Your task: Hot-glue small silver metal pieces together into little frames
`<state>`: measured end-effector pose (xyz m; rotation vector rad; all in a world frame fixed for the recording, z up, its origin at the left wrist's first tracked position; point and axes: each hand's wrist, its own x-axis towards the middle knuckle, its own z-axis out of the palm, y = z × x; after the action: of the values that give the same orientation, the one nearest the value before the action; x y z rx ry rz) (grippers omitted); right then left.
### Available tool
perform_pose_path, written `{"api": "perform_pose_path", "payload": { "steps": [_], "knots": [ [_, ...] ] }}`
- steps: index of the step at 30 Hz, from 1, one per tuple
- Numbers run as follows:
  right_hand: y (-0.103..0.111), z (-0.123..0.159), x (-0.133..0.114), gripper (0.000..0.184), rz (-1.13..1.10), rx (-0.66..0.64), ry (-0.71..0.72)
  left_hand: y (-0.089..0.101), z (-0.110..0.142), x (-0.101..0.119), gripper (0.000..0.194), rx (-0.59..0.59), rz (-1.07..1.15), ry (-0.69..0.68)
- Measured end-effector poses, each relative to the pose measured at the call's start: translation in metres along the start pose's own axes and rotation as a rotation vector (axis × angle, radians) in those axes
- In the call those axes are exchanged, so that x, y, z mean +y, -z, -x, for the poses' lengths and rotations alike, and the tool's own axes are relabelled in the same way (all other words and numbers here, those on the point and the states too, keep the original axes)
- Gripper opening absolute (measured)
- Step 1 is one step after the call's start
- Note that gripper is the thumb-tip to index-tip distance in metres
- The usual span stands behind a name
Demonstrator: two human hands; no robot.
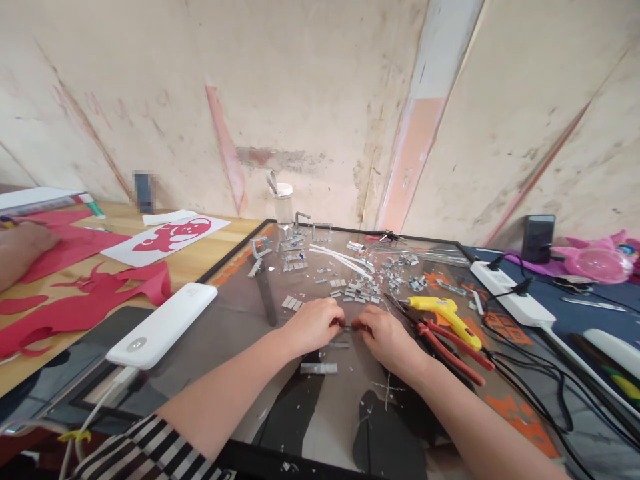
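My left hand [315,327] and my right hand [385,337] meet above the middle of the glass-topped table [233,360], both with fingers pinched. A small thin grey piece [349,327] spans the narrow gap between their fingertips; its kind is too small to tell. Below the hands lie a flat grey strip [319,369] and a twisted wire cross [387,385]. A heap of small grey pieces [357,293] is spread just beyond my fingers, with white sticks [343,259] behind it.
Right of my right hand lie red-handled pliers [455,350] and a yellow hot glue gun [445,312]. A white power strip [513,293] with black cables is farther right. To the left are a white power bank [163,325], red cut sheets [90,300] and another person's hand [27,247].
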<state>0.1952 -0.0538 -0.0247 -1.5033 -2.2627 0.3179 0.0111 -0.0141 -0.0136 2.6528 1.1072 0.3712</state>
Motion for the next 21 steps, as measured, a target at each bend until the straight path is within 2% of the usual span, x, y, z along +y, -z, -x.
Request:
{"api": "perform_pose_path", "payload": {
  "steps": [8, 12, 15, 17, 20, 21],
  "knots": [
    [0.001, 0.001, 0.001, 0.021, 0.021, 0.019, 0.011, -0.001, 0.000, -0.001, 0.014, 0.007, 0.006, 0.009],
    [0.009, 0.002, -0.003, 0.019, 0.019, 0.050, 0.010, 0.000, 0.001, -0.002, 0.013, 0.021, 0.040, 0.006],
    [0.030, 0.004, 0.003, 0.019, 0.000, 0.110, -0.018, 0.000, 0.002, -0.004, 0.013, 0.029, 0.072, 0.004],
    [0.052, 0.009, 0.017, 0.020, 0.021, 0.175, -0.098, 0.000, 0.002, -0.006, 0.014, 0.032, 0.095, 0.006],
    [0.089, 0.027, 0.053, 0.022, 0.081, 0.275, -0.346, 0.000, 0.003, -0.008, 0.015, 0.025, 0.126, 0.009],
    [0.099, 0.034, 0.067, 0.023, 0.101, 0.270, -0.436, 0.000, 0.003, -0.009, 0.015, 0.022, 0.134, 0.008]
  ]
}}
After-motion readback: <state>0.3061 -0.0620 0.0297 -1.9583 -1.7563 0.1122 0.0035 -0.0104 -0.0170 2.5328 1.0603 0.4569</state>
